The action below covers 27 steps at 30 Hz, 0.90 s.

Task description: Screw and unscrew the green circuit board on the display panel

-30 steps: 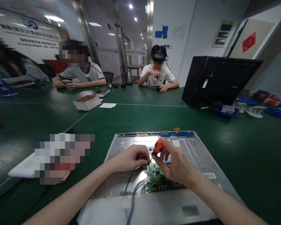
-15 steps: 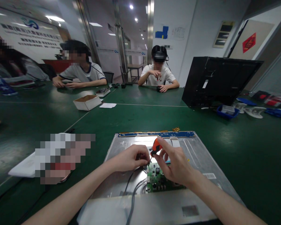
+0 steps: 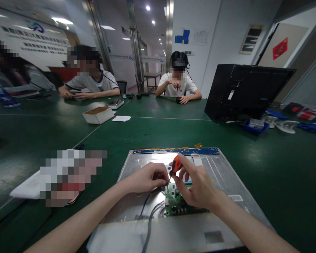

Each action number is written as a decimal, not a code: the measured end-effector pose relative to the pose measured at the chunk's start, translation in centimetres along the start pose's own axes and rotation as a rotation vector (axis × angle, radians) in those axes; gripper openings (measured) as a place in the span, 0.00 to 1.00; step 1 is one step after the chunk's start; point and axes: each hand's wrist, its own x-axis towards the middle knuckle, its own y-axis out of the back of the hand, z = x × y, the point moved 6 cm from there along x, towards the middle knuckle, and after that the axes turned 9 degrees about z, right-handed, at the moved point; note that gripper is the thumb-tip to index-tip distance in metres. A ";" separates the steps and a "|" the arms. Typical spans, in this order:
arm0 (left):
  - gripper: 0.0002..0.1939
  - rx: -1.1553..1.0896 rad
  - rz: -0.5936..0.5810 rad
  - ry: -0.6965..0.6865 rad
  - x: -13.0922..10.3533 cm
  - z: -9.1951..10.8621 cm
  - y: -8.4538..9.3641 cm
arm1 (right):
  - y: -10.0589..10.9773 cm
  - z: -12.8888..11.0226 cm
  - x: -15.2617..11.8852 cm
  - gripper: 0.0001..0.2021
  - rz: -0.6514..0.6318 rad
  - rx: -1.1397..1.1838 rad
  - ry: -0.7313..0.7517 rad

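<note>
A silver display panel lies flat on the green table, with a green circuit board on its middle and a blue circuit strip along its far edge. In my right hand is a small orange and black screwdriver, tilted, its thin shaft pointing down at the board's far left corner. My left hand is pinched closed right by the screwdriver's tip; what its fingertips hold is hidden. Grey cables run from the board's left side toward me, and a thinner dark wire passes below my left hand.
A black monitor stands at the back right, beside a blue tray. A white open box and a paper slip lie at centre left. Papers are on the near left. Other people sit across the table.
The screwdriver's handle has turned slightly in my right hand. Both hands otherwise keep their places over the board.
</note>
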 end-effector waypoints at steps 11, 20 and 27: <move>0.07 -0.005 -0.011 -0.004 -0.1 0.4 0.0 | 0.2 0.1 0.3 0.29 0.064 -0.041 0.010; 0.07 -0.016 -0.009 -0.010 -0.1 0.0 0.0 | 0.1 0.0 0.0 0.31 0.013 -0.023 -0.010; 0.07 -0.010 -0.012 -0.013 -0.1 0.1 0.0 | 0.1 -0.1 0.2 0.30 0.023 -0.024 -0.011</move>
